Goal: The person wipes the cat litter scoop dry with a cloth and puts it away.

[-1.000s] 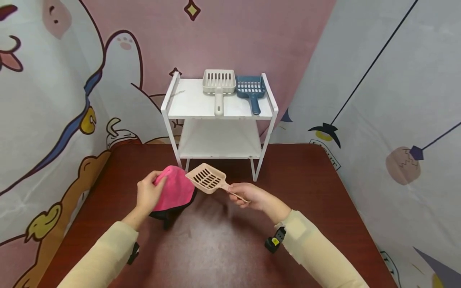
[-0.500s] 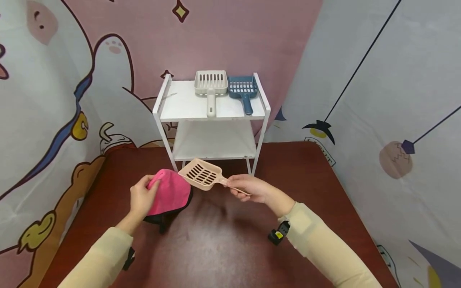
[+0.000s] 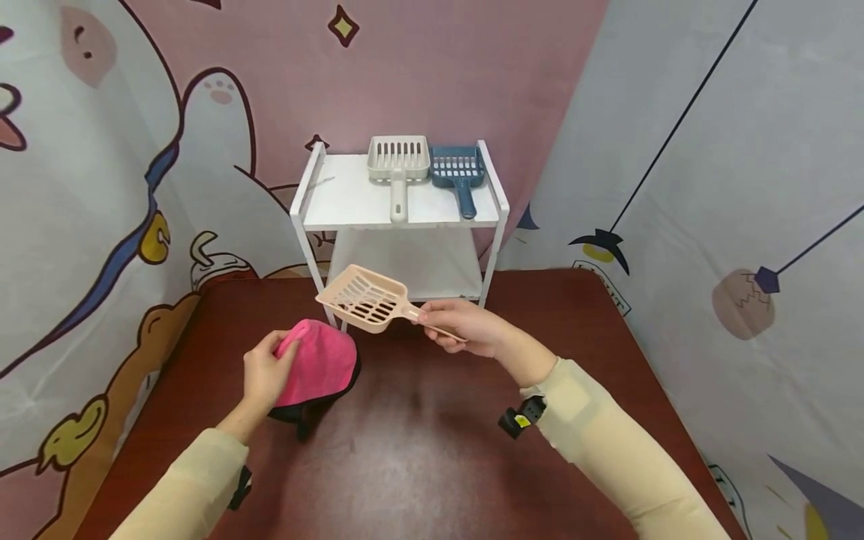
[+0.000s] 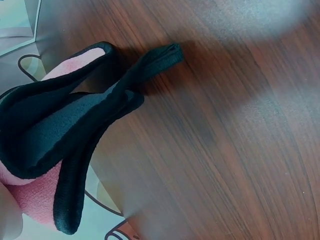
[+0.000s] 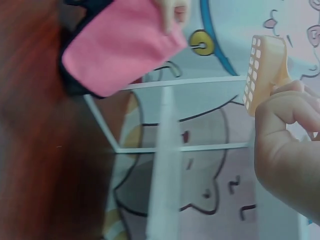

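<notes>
My right hand [image 3: 466,326] grips the handle of a beige slotted litter scoop [image 3: 367,298], raised in front of the shelf's lower tier. In the right wrist view the same scoop [image 5: 265,70] appears tilted, its slotted face turned left. A pink cloth [image 3: 320,364] with black edging hangs from my left hand [image 3: 266,367], pinched between thumb and fingers. The left wrist view shows this cloth [image 4: 65,120] folded over itself, dark inside, with a black loop at one end. Scoop and cloth are close together; whether they touch, I cannot tell.
A white two-tier shelf [image 3: 337,202] stands at the back of the brown table [image 3: 418,465]. On its top lie a white scoop [image 3: 398,169] and a blue scoop [image 3: 460,176]. Printed cartoon curtains [image 3: 675,187] enclose the table's back and sides.
My right hand has lifted the beige scoop upward and slightly left, toward the shelf. The left hand still holds the pink cloth in nearly the same place. The head view has shifted slightly.
</notes>
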Tool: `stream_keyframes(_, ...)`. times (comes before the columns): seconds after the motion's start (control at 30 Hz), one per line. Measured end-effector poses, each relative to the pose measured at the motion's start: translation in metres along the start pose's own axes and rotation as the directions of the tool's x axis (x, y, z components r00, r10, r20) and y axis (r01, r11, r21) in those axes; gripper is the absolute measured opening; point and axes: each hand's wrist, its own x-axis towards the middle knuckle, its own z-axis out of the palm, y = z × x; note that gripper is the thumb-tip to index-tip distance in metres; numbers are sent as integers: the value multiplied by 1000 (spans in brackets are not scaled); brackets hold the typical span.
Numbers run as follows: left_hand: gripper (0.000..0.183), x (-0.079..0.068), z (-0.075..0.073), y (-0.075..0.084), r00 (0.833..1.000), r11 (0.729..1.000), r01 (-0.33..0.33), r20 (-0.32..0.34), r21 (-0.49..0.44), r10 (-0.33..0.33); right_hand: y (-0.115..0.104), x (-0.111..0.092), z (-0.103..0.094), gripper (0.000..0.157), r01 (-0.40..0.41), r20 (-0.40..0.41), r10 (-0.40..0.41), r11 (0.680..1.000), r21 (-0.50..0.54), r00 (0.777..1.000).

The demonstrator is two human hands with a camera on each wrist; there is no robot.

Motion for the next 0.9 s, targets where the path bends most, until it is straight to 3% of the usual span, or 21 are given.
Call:
stream_keyframes(0.2,17,-1,-2,0,1000,1000,-8,0,2,8,-31,5,9,14,68,-11,-68,997,-33,998)
stream_keyframes(0.4,16,-1,-3,0,1000,1000,-6,-7,2,6,-51,14,19,17,97,-76,-99,995,-34,992)
stream_keyframes(0.77,15,-5,-5,-4,1000,1000,-1,-28,1,1,-71,35,32,17,129,-228,-103,986,102,968)
stream_keyframes(0.9,15,-6,-5,-5,1000,1000,3,-23,3,-2,-77,41,38,25,165,-251,-117,970,179,961)
